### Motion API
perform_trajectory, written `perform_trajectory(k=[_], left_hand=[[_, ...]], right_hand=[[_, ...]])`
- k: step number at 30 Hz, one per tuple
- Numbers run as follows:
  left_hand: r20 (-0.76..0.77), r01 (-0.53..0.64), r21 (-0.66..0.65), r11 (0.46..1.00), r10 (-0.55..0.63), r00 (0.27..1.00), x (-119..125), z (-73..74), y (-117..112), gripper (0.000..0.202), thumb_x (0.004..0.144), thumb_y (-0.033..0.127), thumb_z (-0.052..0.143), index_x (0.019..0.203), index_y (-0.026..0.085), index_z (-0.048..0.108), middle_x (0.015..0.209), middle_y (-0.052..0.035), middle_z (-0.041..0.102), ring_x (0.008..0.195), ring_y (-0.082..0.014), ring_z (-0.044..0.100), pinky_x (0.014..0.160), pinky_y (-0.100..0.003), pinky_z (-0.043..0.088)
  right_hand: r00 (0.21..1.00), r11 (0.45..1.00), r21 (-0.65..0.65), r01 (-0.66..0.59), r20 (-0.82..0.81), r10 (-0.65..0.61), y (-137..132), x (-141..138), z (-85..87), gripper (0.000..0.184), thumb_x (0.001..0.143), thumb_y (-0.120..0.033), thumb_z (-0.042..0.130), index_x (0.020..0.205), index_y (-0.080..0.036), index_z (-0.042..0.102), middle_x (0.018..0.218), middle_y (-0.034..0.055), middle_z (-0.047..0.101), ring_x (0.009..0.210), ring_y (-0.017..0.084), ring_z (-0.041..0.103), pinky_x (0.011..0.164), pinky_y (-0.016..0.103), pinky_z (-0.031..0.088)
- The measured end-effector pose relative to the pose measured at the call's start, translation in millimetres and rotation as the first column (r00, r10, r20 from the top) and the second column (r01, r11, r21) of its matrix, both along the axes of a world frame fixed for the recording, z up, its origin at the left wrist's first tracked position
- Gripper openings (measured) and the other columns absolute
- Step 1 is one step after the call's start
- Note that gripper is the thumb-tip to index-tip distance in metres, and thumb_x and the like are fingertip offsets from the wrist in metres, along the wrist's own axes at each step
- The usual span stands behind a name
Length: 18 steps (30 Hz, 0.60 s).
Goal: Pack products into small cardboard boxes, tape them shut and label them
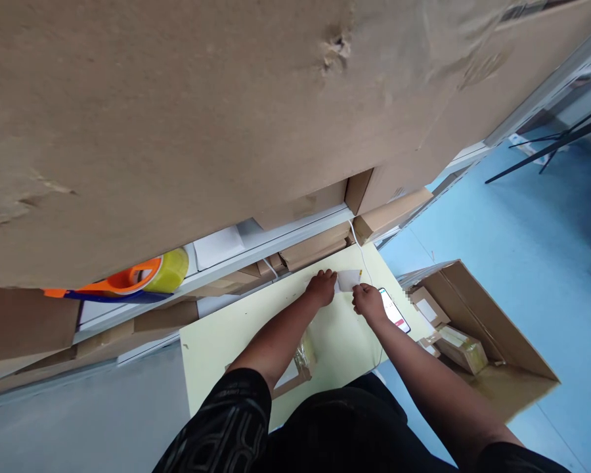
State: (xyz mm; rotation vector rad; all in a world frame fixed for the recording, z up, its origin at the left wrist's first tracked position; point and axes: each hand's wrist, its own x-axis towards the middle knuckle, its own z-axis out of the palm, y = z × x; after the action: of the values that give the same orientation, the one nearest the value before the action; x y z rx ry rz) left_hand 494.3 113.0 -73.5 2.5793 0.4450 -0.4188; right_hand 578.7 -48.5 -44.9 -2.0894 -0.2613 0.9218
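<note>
Both my hands meet on a small white paper label over the far part of a pale yellow table. My left hand pinches the label's left edge with curled fingers. My right hand grips its lower right corner, fingers closed. A phone with a lit screen lies just right of my right hand, and a thin white cable runs past the label. A small taped cardboard parcel lies on the table under my left forearm.
A large cardboard sheet fills the top. Below it, a white shelf carries flat cartons and an orange tape dispenser with yellow tape. An open cardboard box with small parcels sits on the blue floor at right. Black stand legs far right.
</note>
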Motion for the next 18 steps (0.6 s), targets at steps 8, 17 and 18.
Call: perform_trajectory(k=[8, 17, 18], left_hand=[[-0.011, -0.020, -0.013, 1.000, 0.020, 1.000, 2.8, -9.3, 0.1, 0.064, 0.080, 0.010, 0.057, 0.144, 0.019, 0.049, 0.135, -0.0166, 0.055, 0.122, -0.0332, 0.050, 0.098, -0.045, 0.049], [0.017, -0.153, -0.138, 0.979, 0.157, 0.988, 1.2, 4.4, 0.5, 0.065, 0.065, 0.023, 0.077, 0.128, 0.022, 0.061, 0.126, -0.0137, 0.063, 0.113, -0.0312, 0.059, 0.096, -0.042, 0.052], [0.030, -0.192, -0.166, 0.967, 0.200, 0.979, -0.8, 10.5, 1.7, 0.059, 0.064, 0.027, 0.078, 0.122, 0.022, 0.065, 0.117, -0.0114, 0.066, 0.106, -0.0296, 0.063, 0.092, -0.040, 0.053]], right_hand=[[0.973, 0.993, 0.008, 0.120, -0.199, -0.116, -16.6, -10.5, 1.8, 0.026, 0.088, -0.037, 0.044, 0.067, -0.023, 0.049, 0.054, -0.0001, 0.057, 0.038, 0.013, 0.050, 0.038, 0.024, 0.042], [0.883, 0.923, 0.006, -0.385, 0.295, 0.366, -72.1, -35.3, 63.6, 0.038, 0.095, -0.044, 0.047, 0.063, -0.024, 0.049, 0.059, 0.0005, 0.059, 0.057, 0.017, 0.056, 0.055, 0.026, 0.040], [0.879, 0.918, 0.022, -0.397, 0.296, 0.373, -76.3, -36.6, 71.7, 0.038, 0.095, -0.046, 0.049, 0.064, -0.024, 0.051, 0.061, 0.0009, 0.060, 0.057, 0.017, 0.057, 0.055, 0.026, 0.040]])
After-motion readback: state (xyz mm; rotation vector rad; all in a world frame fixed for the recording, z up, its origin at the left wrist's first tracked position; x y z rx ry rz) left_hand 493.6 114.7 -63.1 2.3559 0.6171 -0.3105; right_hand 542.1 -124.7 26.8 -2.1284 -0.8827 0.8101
